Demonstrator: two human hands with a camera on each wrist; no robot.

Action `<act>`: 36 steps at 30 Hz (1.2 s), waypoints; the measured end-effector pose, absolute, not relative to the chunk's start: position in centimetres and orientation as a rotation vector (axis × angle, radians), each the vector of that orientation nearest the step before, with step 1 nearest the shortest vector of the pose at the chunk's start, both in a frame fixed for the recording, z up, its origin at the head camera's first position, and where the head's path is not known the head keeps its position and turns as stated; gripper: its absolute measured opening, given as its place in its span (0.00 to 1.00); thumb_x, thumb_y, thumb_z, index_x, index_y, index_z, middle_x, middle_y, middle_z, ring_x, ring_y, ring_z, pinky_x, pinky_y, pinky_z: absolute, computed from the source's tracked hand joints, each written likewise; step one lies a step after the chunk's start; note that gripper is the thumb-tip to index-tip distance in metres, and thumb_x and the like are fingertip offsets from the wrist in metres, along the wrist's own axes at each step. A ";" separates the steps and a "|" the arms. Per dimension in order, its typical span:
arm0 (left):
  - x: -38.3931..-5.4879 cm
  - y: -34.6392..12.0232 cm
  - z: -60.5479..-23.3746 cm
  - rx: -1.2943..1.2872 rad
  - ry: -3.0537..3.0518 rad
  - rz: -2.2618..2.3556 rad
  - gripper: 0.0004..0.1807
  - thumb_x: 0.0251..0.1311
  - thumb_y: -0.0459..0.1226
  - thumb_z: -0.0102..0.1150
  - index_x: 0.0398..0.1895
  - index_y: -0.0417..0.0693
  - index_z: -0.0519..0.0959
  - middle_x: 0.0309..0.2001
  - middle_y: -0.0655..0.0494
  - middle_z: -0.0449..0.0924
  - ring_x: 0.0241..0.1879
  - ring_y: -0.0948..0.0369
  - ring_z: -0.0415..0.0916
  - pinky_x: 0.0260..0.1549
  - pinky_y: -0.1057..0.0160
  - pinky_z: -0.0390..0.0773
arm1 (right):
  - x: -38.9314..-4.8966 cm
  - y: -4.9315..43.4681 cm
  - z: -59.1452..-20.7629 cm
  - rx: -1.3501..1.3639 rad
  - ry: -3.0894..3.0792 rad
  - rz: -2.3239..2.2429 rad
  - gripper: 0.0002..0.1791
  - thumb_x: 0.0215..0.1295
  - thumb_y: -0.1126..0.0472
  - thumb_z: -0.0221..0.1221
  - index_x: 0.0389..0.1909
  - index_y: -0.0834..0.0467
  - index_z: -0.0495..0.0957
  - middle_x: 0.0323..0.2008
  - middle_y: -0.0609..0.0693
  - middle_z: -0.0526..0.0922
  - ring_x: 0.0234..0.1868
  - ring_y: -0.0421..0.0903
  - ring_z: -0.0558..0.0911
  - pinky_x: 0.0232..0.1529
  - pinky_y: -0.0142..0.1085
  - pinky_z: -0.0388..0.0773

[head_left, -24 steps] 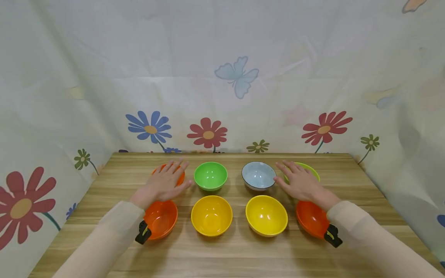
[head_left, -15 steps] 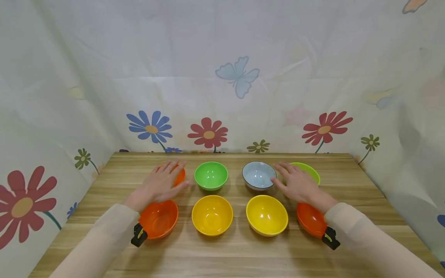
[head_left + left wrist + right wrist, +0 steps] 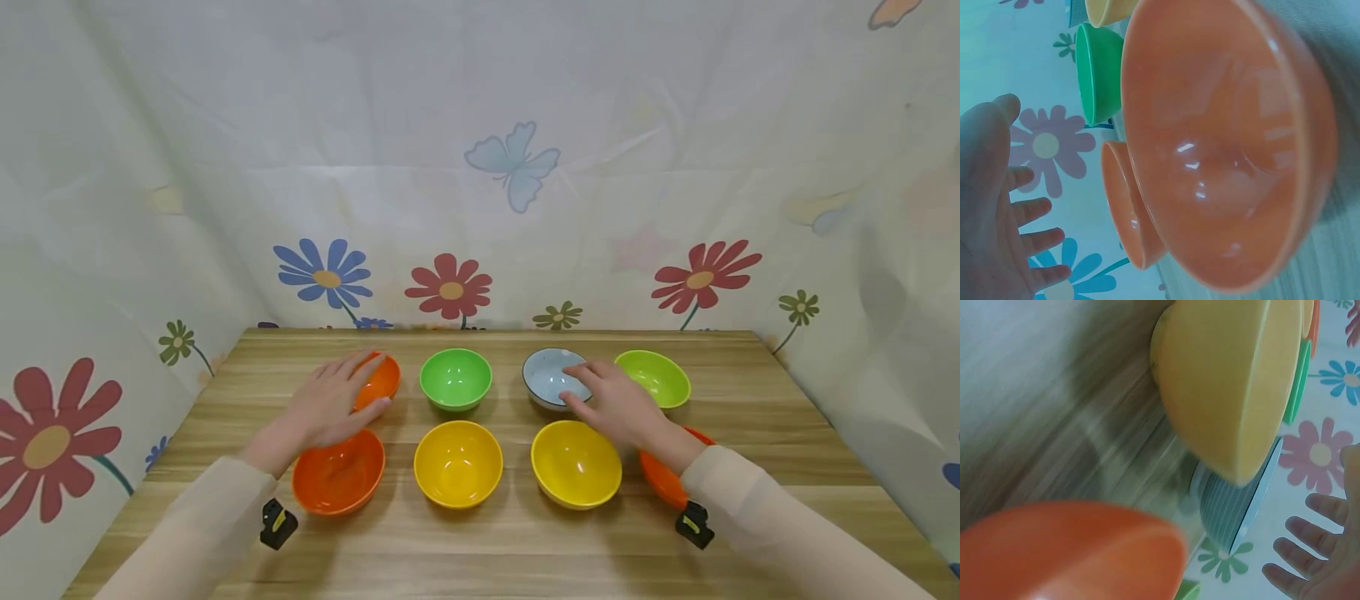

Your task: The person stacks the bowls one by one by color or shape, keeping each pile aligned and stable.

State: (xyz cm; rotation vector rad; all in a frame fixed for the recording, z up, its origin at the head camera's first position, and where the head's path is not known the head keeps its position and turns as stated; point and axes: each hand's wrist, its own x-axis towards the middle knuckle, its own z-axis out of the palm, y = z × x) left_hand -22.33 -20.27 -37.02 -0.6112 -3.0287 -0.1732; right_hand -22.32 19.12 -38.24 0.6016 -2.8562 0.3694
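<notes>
Two rows of bowls stand on a wooden table. My left hand (image 3: 326,408), fingers spread, hovers between the back orange bowl (image 3: 384,379) and the front-left orange bowl (image 3: 339,473). In the left wrist view that hand (image 3: 997,212) shows nothing in its grasp. My right hand (image 3: 618,406) is above the table, its fingertips overlapping the right part of the grey-blue bowl (image 3: 546,379). Below it sit the right-hand yellow bowl (image 3: 576,465) and the front-right orange bowl (image 3: 663,479), the latter partly hidden by the wrist. The right wrist view shows the fingers (image 3: 1307,537) apart from the bowls.
Between the hands are a green bowl (image 3: 455,380) and an amber-yellow bowl (image 3: 457,465). A lime-green bowl (image 3: 654,379) stands at back right. Black wrist straps' clips (image 3: 278,523) hang under both sleeves. A flower-printed curtain (image 3: 480,208) encloses the table's back and sides.
Both hands have drifted left. The right one has gone from over the lime-green bowl to the grey-blue bowl, uncovering the lime-green one. The left has also dropped back slightly. The bowls have stayed put.
</notes>
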 end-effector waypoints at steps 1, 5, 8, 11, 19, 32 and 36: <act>-22.2 -20.4 -37.1 -0.609 -3.025 -0.179 0.39 0.61 0.61 0.42 0.71 0.51 0.53 0.70 0.45 0.52 0.65 0.42 0.53 0.62 0.38 0.54 | -22.2 18.8 -38.2 0.616 -2.841 0.374 0.25 0.62 0.45 0.55 0.55 0.54 0.74 0.53 0.58 0.75 0.52 0.57 0.74 0.48 0.51 0.76; -21.8 -20.9 -37.2 -0.598 -3.017 -0.202 0.38 0.61 0.58 0.45 0.70 0.50 0.55 0.69 0.44 0.54 0.65 0.42 0.55 0.61 0.38 0.56 | -22.0 17.9 -38.2 0.672 -2.792 0.376 0.23 0.60 0.46 0.57 0.52 0.55 0.76 0.51 0.57 0.77 0.49 0.55 0.77 0.45 0.48 0.79; -21.4 -21.2 -37.2 -0.592 -3.011 -0.212 0.38 0.60 0.59 0.46 0.69 0.50 0.56 0.68 0.43 0.56 0.64 0.42 0.56 0.60 0.38 0.57 | -21.9 17.3 -38.4 0.712 -2.768 0.364 0.22 0.60 0.48 0.58 0.51 0.56 0.77 0.49 0.56 0.78 0.48 0.54 0.78 0.45 0.47 0.79; -21.1 -21.6 -37.3 -0.579 -3.002 -0.235 0.38 0.60 0.58 0.48 0.68 0.49 0.58 0.66 0.43 0.58 0.63 0.42 0.57 0.60 0.37 0.58 | -21.8 16.7 -38.5 0.732 -2.757 0.375 0.21 0.60 0.49 0.58 0.50 0.55 0.78 0.48 0.55 0.79 0.47 0.53 0.78 0.46 0.46 0.79; -20.5 -22.5 -37.6 -0.572 -2.999 -0.245 0.37 0.59 0.57 0.50 0.66 0.45 0.62 0.62 0.41 0.65 0.60 0.42 0.61 0.57 0.38 0.63 | -21.2 14.9 -38.9 0.786 -2.760 0.418 0.20 0.59 0.51 0.59 0.50 0.56 0.77 0.45 0.52 0.80 0.43 0.49 0.79 0.45 0.42 0.79; -19.6 -23.4 -38.2 -0.549 -2.984 -0.318 0.29 0.56 0.51 0.58 0.56 0.43 0.73 0.54 0.41 0.73 0.52 0.44 0.70 0.49 0.42 0.72 | -20.4 12.2 -39.4 0.892 -2.736 0.530 0.19 0.57 0.57 0.61 0.49 0.59 0.77 0.41 0.53 0.80 0.40 0.48 0.80 0.43 0.40 0.80; -19.3 -23.6 -38.1 -0.540 -2.998 -0.313 0.27 0.55 0.50 0.60 0.53 0.44 0.75 0.50 0.43 0.75 0.48 0.46 0.73 0.45 0.44 0.76 | -20.1 11.5 -39.4 0.892 -2.736 0.555 0.18 0.57 0.58 0.61 0.48 0.60 0.78 0.41 0.54 0.80 0.39 0.49 0.81 0.41 0.40 0.80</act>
